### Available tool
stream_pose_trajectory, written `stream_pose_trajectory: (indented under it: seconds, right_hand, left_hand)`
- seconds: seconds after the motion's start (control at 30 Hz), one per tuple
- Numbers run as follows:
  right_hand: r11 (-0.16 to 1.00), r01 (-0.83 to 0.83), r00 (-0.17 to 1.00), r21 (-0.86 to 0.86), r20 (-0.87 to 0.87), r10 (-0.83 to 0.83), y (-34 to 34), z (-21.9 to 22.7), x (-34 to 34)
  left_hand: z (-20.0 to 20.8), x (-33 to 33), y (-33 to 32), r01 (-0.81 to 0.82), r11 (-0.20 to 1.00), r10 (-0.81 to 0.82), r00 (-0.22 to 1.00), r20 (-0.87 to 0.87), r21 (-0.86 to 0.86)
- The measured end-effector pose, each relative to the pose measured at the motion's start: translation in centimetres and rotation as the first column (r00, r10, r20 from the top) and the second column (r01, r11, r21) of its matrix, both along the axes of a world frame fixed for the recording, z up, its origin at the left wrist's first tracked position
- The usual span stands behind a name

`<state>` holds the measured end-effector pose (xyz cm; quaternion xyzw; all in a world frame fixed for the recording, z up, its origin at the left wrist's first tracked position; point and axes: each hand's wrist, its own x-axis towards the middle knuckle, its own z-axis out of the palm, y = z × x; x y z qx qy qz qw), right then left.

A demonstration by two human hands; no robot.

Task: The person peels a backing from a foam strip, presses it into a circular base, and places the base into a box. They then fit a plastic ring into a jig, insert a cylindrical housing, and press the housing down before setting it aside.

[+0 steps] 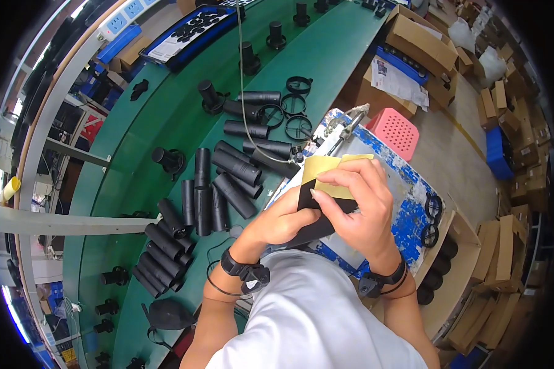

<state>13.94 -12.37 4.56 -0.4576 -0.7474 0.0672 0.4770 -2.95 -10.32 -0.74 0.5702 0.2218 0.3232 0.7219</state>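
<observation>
In front of my body, both hands hold a black sheet (307, 195) with a yellow paper backing (318, 165). My left hand (280, 220) is closed on the sheet's left side, thumb pointing right. My right hand (366, 200) pinches at the upper edge, its thumb against the black face and its fingers curled over the yellow paper. The yellow paper stands up beyond the black part, and a gap shows in its top edge. Below the hands lies another black piece (317, 232), partly covered; I cannot tell whether it joins the sheet.
Several black tubes (237, 166) lie on the green bench at left, with black rings (298, 128) beyond. A paint-worn blue and white board (406, 184) with a metal clamp (349, 130) lies under my hands. A pink perforated basket (395, 132) and a carton of black parts (452, 270) are at right.
</observation>
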Motion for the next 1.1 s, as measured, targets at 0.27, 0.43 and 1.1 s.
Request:
stream_pose_trajectory:
  seconds: [0.27, 0.43, 1.1]
  right_hand:
    - [0.999, -0.032, 0.998, -0.034, 0.05, 0.033, -0.1, -0.3, 0.9]
    - [0.999, 0.019, 0.999, -0.041, -0.04, -0.021, -0.5, 0.2, 0.6]
    - [0.985, 0.056, 0.998, -0.162, -0.032, -0.062, -2.5, -0.2, 2.3]
  left_hand:
    - [0.5, 0.2, 0.3, 0.035, 0.999, -0.032, 0.997, -0.065, 0.042]
    - [-0.3, 0.2, 0.4, 0.057, 0.996, -0.053, 0.997, -0.062, 0.066]
    - [1.0, 2.8, 1.2, -0.04, 0.687, 0.255, 0.948, -0.189, 0.726]
